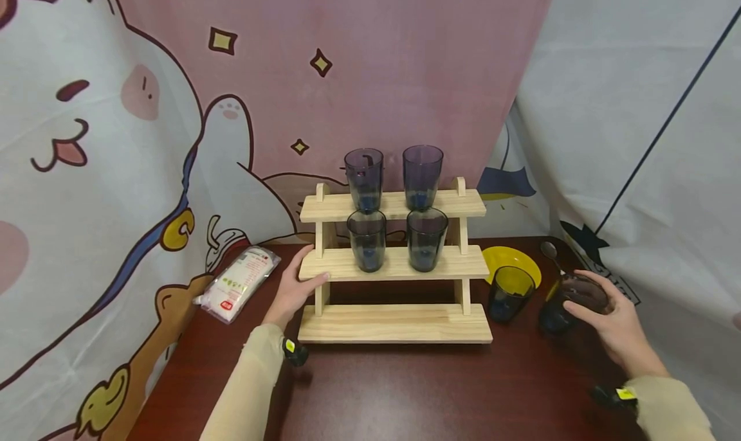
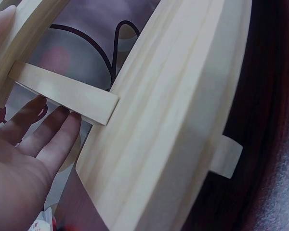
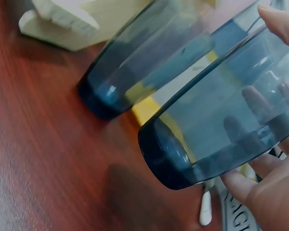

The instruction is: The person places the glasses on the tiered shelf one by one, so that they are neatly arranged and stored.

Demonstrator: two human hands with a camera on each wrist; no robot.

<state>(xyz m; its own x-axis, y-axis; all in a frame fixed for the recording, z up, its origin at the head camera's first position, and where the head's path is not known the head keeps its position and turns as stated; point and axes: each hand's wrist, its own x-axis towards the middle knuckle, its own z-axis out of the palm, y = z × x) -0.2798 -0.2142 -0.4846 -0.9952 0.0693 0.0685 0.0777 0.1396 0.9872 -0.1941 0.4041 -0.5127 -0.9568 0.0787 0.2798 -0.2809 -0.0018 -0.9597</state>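
Note:
A three-tier wooden shelf stand stands on the table. My left hand grips the left end of its middle board, thumb on the front edge, other fingers behind the upright. Two dark tinted glasses stand on the top tier, a left one and a right one. Two more, a left one and a right one, stand on the middle tier. My right hand holds another tinted glass, tilted, its base over the table. Beside it another glass stands right of the stand.
A yellow plate lies behind the glass at the right. The head of a spoon shows near the table's back right corner. A white plastic-wrapped packet lies at the left. Printed cloth hangs behind the table.

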